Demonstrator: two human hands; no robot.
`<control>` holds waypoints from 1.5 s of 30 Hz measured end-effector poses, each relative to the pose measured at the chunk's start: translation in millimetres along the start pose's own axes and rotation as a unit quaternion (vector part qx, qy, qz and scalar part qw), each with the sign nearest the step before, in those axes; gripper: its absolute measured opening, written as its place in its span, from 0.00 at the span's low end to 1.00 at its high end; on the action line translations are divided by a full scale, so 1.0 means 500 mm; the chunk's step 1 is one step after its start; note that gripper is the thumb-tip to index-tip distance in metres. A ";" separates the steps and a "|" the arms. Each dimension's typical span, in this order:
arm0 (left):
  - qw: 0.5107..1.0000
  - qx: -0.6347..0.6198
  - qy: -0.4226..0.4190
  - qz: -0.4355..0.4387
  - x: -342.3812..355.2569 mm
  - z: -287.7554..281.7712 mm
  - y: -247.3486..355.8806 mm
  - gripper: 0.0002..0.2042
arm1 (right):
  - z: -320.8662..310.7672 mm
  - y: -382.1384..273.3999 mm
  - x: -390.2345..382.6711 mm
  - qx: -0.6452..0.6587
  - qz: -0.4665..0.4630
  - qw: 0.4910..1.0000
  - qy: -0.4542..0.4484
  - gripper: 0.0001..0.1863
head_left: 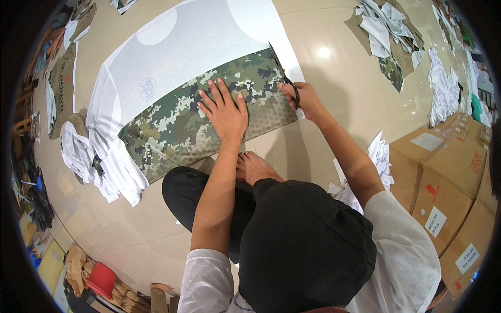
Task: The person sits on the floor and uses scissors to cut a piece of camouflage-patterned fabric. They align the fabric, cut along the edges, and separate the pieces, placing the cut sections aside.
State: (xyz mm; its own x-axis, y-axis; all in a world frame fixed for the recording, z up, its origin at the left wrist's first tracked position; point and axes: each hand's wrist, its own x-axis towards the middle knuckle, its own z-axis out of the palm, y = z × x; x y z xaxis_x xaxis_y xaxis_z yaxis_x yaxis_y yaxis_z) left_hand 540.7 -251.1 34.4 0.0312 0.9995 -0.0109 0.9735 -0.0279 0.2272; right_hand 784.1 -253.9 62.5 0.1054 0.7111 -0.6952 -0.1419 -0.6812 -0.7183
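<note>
A wide fabric sheet lies on the floor in front of me, with a green-and-brown camouflage print (172, 122) on its near part and white fabric (185, 49) beyond. On the camouflage, my left hand (224, 112) presses flat with its fingers apart. My right hand (304, 100) grips black-handled scissors (296, 93) at the sheet's right side. Their blades point away from me along the boundary between the print and the white margin; the exact bite of the blades is hard to make out.
Crumpled white cloth (117, 169) lies at the sheet's left. Fabric scraps (383, 28) are heaped at the far right, and white offcuts (378, 159) lie by my right arm. Cardboard boxes (443, 177) stand stacked on the right. My bare foot (255, 168) is close to the sheet's near edge.
</note>
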 end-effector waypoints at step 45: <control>0.999 -0.033 0.017 0.005 0.000 0.005 0.003 0.36 | -0.227 -0.284 0.200 -0.404 -0.022 0.880 -0.249 0.17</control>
State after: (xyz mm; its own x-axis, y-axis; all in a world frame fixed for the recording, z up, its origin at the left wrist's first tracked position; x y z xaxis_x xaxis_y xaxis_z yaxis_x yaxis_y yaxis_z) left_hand 542.5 -251.0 32.2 0.0323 0.9992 0.0252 0.9557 -0.0383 0.2917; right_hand 926.5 -105.8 92.0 -0.3790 0.5917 -0.7115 0.6197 -0.4088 -0.6700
